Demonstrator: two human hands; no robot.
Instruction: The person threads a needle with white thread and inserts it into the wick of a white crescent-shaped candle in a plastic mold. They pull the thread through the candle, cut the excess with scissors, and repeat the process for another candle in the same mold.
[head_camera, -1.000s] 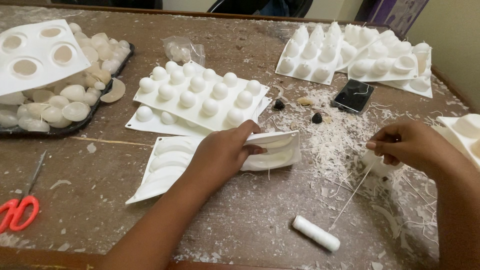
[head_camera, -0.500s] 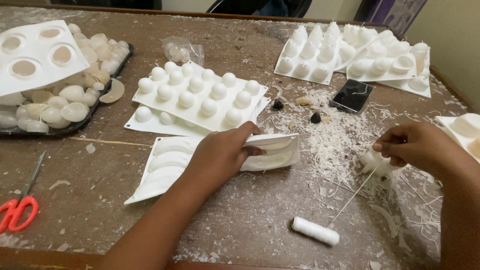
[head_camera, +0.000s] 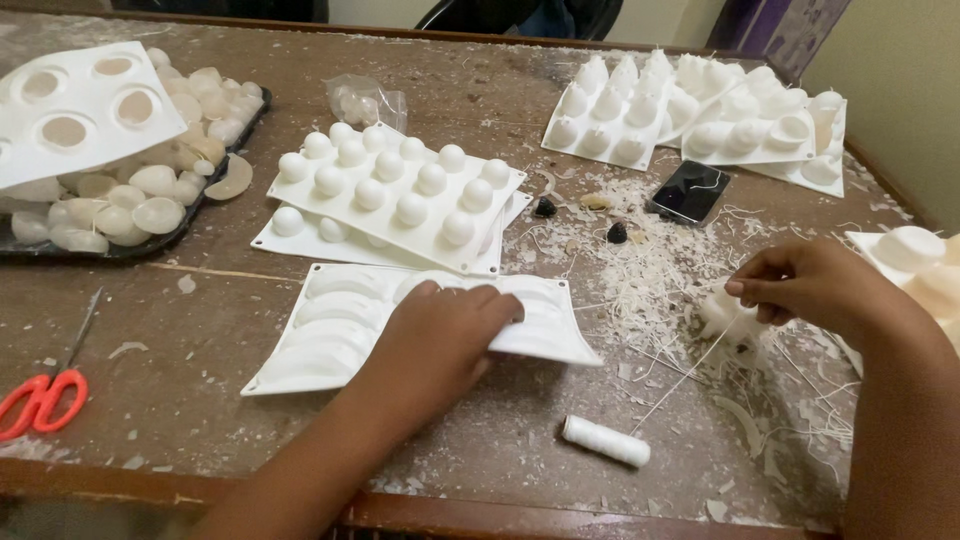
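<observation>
My left hand (head_camera: 440, 340) rests on a white silicone mould (head_camera: 330, 325) with long curved cavities, fingers gripping its right end, which is lifted and bent. My right hand (head_camera: 810, 285) pinches a thin white string (head_camera: 690, 365) that runs down to a white thread spool (head_camera: 605, 441) lying near the table's front edge. Just below that hand lies a small white wax lump (head_camera: 722, 312) among wax shavings.
A white mould of round domes (head_camera: 400, 190) lies behind the left hand. A dark tray (head_camera: 140, 245) of wax shells sits far left under another mould (head_camera: 75, 105). Red scissors (head_camera: 40, 395), a phone (head_camera: 690, 190), more moulds (head_camera: 700, 115) and a plastic bag (head_camera: 365, 100) are around.
My right hand has shifted slightly down and left with the string. My left hand has stayed on the mould.
</observation>
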